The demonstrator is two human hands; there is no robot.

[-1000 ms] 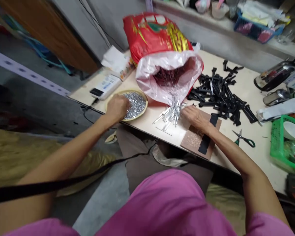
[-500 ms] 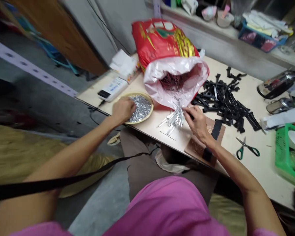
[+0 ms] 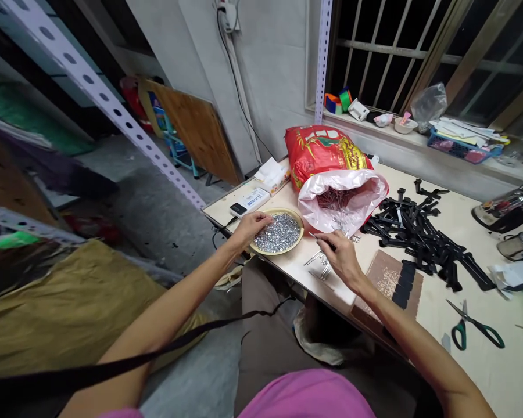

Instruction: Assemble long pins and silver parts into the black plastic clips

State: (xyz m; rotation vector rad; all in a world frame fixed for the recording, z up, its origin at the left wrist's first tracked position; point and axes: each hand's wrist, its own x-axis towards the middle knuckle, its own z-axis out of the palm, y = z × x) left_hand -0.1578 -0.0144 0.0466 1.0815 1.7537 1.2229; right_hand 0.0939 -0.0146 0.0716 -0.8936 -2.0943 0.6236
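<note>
My left hand (image 3: pixel 251 226) is at the left side of a shallow yellow bowl (image 3: pixel 300 239), its fingers pinched together over small shiny metal pieces (image 3: pixel 279 233). Whatever sits between those fingertips is too small to make out. My right hand (image 3: pixel 337 254) is closed on a thin metal pin (image 3: pixel 312 235) that points left toward the bowl. Loose silvery metal strips (image 3: pixel 325 268) lie on the table beneath that hand. Just behind it, a red plastic bag (image 3: pixel 325 154) lies with its white mouth toward me, and many thin reddish pieces (image 3: pixel 335 198) show inside.
Black plastic parts (image 3: pixel 418 226) are heaped at the right, near a brown board (image 3: pixel 381 284) with black strips. Green-handled scissors (image 3: pixel 475 325) lie at the front right. A white power bank (image 3: pixel 250 201) and tissue box (image 3: pixel 275 179) stand behind the bowl.
The view has tilted up and shifted left. My left hand has moved from over the metal pieces to the bowl's left side. My right hand has come off the strips, now with a pin.
</note>
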